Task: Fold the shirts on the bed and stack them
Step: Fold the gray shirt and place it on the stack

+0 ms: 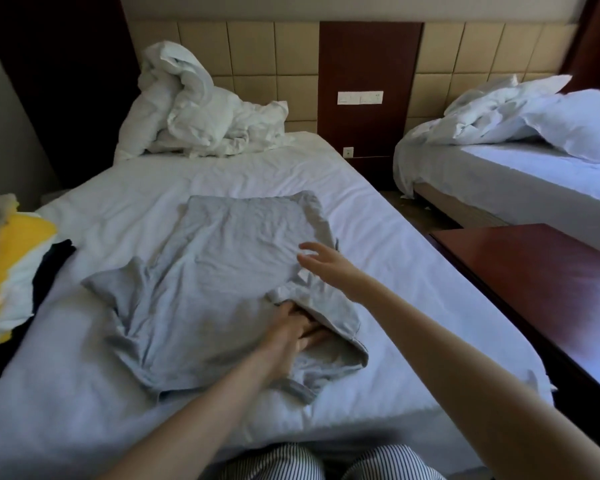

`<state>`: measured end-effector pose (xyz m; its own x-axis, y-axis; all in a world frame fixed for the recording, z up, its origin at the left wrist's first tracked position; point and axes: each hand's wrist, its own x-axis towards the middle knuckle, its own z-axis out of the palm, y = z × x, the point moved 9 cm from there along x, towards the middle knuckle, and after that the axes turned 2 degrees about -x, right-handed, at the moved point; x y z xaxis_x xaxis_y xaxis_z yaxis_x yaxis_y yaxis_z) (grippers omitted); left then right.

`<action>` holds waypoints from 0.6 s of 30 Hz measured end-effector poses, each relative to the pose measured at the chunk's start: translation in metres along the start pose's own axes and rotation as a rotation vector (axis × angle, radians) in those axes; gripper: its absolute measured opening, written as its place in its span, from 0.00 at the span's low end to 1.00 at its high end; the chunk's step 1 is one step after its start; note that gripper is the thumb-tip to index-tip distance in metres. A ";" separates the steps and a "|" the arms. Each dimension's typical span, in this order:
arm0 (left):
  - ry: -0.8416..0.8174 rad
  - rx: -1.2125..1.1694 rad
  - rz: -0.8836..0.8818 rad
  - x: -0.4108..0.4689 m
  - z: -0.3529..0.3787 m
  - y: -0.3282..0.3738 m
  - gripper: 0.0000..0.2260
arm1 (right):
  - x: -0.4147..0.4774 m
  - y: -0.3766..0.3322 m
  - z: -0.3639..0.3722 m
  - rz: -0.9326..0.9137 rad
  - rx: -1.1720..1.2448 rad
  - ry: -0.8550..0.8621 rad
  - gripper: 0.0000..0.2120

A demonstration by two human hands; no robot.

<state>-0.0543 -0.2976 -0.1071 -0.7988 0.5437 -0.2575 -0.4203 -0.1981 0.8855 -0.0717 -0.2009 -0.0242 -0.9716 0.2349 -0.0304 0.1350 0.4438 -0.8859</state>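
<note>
A grey T-shirt point(215, 265) lies spread on the white bed point(125, 209), its hem toward the headboard and its collar toward me. Its right sleeve is folded in over the body. My left hand point(293, 332) rests flat on the shirt near the collar, fingers tucked under the folded sleeve edge. My right hand point(321, 259) hovers open over the shirt's right side, fingers spread, holding nothing. A pile of other clothes point(11, 271), yellow, white and dark, sits at the bed's left edge.
A crumpled white duvet point(194, 112) lies at the head of the bed. A dark wooden table point(548, 292) stands close on the right. A second bed point(520, 161) with rumpled bedding is beyond it, across a narrow floor gap.
</note>
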 end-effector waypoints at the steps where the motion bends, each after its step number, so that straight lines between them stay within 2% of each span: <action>1: 0.060 -0.028 -0.070 -0.002 -0.017 0.001 0.12 | -0.009 0.005 -0.003 -0.037 -0.012 0.086 0.20; 3: 0.155 0.027 -0.175 -0.004 -0.044 0.007 0.10 | -0.032 0.024 -0.009 -0.096 -0.095 0.225 0.20; 5: 0.216 0.204 -0.180 0.002 -0.063 0.019 0.10 | -0.055 0.053 0.005 -0.070 -0.416 0.183 0.31; 7: 0.291 0.444 -0.058 0.019 -0.073 0.042 0.07 | -0.074 0.076 0.028 -0.099 -0.742 0.094 0.44; 8: 0.328 0.593 0.035 0.030 -0.073 0.056 0.03 | -0.080 0.081 0.033 -0.116 -0.805 0.105 0.46; 9: 0.342 0.743 0.126 0.041 -0.066 0.070 0.01 | -0.082 0.083 0.032 -0.122 -0.814 0.148 0.44; 12: 0.207 1.028 0.223 0.076 -0.025 0.081 0.10 | -0.080 0.079 0.029 -0.156 -0.800 0.237 0.37; 14: 0.095 1.098 0.187 0.096 0.001 0.072 0.17 | -0.079 0.082 0.029 -0.172 -0.782 0.243 0.39; 16: 0.063 1.181 0.108 0.113 0.014 0.061 0.30 | -0.080 0.084 0.030 -0.190 -0.764 0.228 0.43; 18: 0.076 1.278 0.092 0.126 0.019 0.059 0.29 | -0.081 0.084 0.031 -0.199 -0.749 0.206 0.42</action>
<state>-0.1717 -0.2250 -0.0798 -0.8427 0.5140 -0.1599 0.3134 0.7100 0.6306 0.0120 -0.2091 -0.1103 -0.9457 0.2128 0.2458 0.1290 0.9396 -0.3171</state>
